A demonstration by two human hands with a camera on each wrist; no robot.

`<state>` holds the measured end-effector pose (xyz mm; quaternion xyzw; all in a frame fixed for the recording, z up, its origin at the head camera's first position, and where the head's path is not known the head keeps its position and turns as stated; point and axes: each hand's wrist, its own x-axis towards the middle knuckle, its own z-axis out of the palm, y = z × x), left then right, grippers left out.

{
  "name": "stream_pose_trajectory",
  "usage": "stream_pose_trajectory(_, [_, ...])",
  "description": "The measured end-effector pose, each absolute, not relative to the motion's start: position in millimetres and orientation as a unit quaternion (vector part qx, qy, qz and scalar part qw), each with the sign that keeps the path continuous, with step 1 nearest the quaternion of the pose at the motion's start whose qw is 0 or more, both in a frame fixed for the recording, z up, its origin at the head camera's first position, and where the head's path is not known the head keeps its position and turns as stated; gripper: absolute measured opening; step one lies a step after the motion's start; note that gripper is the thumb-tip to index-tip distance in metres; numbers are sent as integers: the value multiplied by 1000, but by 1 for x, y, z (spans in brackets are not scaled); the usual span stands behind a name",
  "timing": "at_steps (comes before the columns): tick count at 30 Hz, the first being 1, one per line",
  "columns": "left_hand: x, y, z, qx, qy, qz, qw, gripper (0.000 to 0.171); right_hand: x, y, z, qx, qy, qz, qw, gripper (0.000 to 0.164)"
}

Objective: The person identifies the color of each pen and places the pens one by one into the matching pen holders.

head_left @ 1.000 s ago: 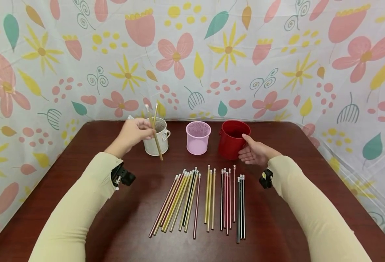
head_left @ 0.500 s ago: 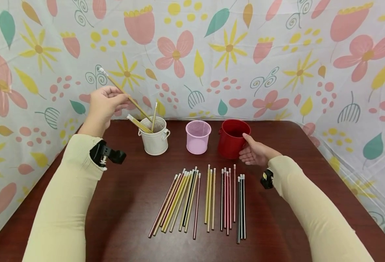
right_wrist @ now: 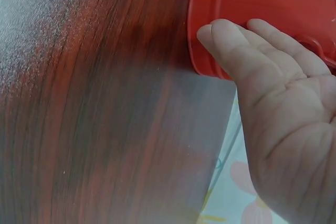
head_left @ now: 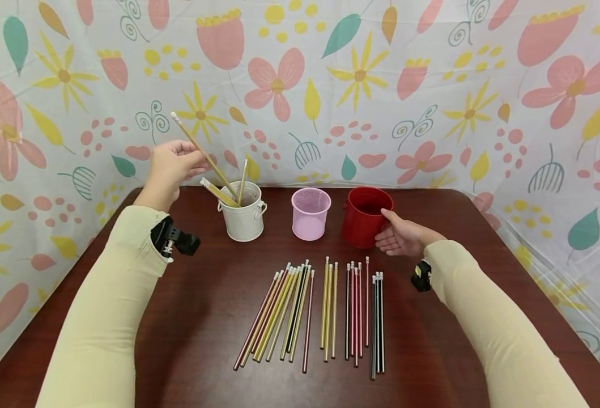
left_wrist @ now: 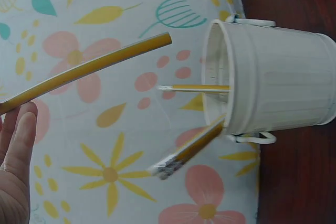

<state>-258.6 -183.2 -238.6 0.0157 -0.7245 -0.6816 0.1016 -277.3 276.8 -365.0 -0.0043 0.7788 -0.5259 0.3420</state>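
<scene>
My left hand (head_left: pixel 173 165) pinches a yellow pencil (head_left: pixel 196 143) that slants with its white eraser end up and to the left. In the head view its lower end overlaps the mouth of the white bucket (head_left: pixel 245 225); in the left wrist view that end (left_wrist: pixel 152 44) hangs in the air outside the rim. Several yellow pencils (head_left: pixel 219 194) lean inside the white bucket, one standing nearly upright. At the right, my right hand (head_left: pixel 404 237) rests against the red bucket (head_left: pixel 362 224), fingers extended along its side and thumb near the rim.
A pink mesh cup (head_left: pixel 309 221) stands between the two buckets. In front lie a mixed row of pencils (head_left: pixel 279 311), a yellow group (head_left: pixel 328 317), a mostly red group (head_left: pixel 356 317) and a black group (head_left: pixel 378 334). A patterned cloth (head_left: pixel 300 73) hangs behind the table (head_left: pixel 203 317).
My left hand has lifted the pencil from in front of the white bucket up and left, then shifted slightly right and down. My right hand stays at the red bucket.
</scene>
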Motion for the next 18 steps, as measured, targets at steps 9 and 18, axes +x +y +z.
stream_pose_trajectory(9, [-266,-179,-254,41,-728,-674,120,7,-276,273,-364,-3,786,-515,342,98])
stream_pose_trajectory(18, [-271,-172,-250,36,-716,-680,151,6,-275,273,-356,4,796,-506,332,94])
